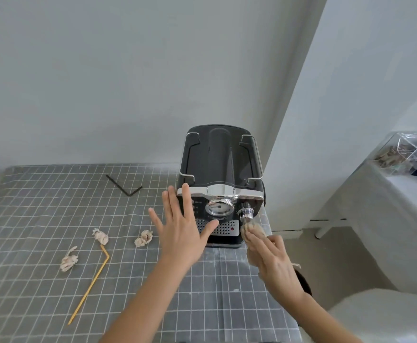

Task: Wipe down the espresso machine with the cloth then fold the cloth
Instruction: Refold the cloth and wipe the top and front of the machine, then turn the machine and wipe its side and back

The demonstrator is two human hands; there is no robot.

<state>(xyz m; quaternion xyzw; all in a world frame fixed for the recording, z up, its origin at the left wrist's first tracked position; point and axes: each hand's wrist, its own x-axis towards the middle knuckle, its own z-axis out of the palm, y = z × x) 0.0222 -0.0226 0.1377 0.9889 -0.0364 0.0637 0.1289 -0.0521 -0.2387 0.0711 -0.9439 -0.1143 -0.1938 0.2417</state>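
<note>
A black and chrome espresso machine (221, 167) stands at the table's back right, its front with a round gauge and a knob facing me. My left hand (181, 227) lies flat and spread against the machine's front left corner. My right hand (270, 259) holds a beige cloth (253, 230) under straight fingers, pressing it against the machine's lower right front, just below the knob. Most of the cloth is hidden under the hand.
The table (54, 219) wears a grey grid-patterned cover. On it lie three crumpled paper balls (143, 238), a bent yellow straw (92, 283) and a black bent straw (124, 185). A white wall corner rises right of the machine. A clear box (405, 152) sits on a white counter.
</note>
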